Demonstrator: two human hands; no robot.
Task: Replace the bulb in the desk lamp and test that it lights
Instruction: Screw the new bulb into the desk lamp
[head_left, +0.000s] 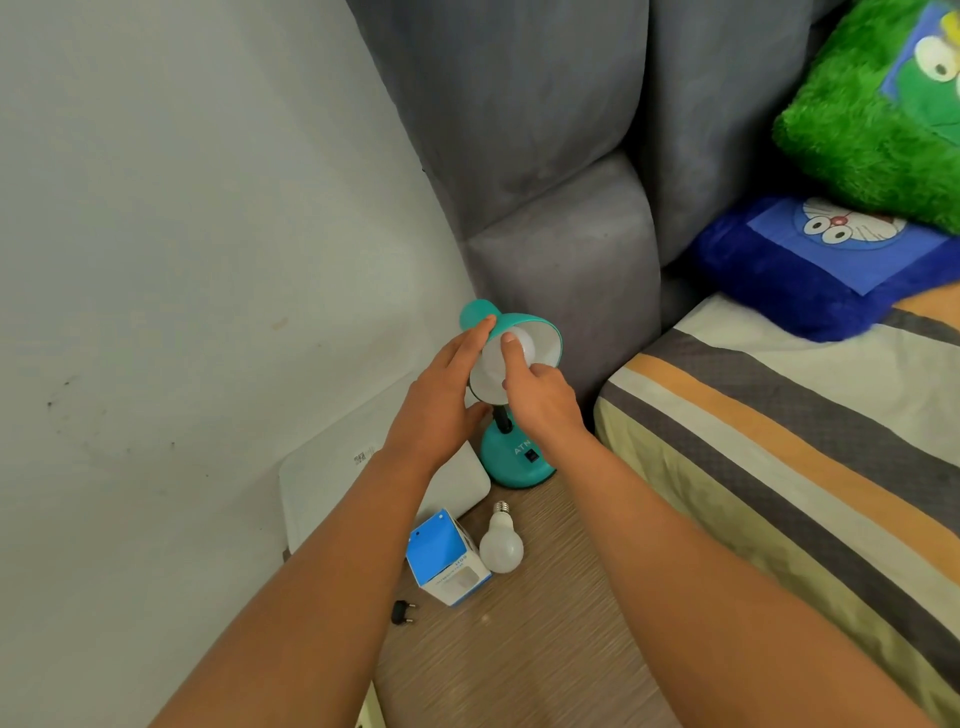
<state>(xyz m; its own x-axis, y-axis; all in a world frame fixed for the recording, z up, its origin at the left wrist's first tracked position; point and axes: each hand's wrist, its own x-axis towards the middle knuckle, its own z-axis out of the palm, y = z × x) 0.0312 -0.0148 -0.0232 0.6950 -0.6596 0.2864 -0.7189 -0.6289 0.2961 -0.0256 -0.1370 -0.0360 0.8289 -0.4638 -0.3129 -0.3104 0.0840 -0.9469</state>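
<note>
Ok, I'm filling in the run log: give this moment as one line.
left hand: steadies teal metal lamp shade | right hand: fingers on white bulb in shade | spare white bulb: lying on wooden tabletop

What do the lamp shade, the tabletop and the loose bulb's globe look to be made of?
Lamp shade: likely painted metal or plastic, smooth teal outside, white inside. Tabletop: wood-look laminate, judging by its streaked brown grain. Loose bulb: frosted white globe, plastic or glass, with a threaded metal base.

Teal desk lamp (517, 457) upright on nightstand, spare white bulb (501, 543) lying nearby
</note>
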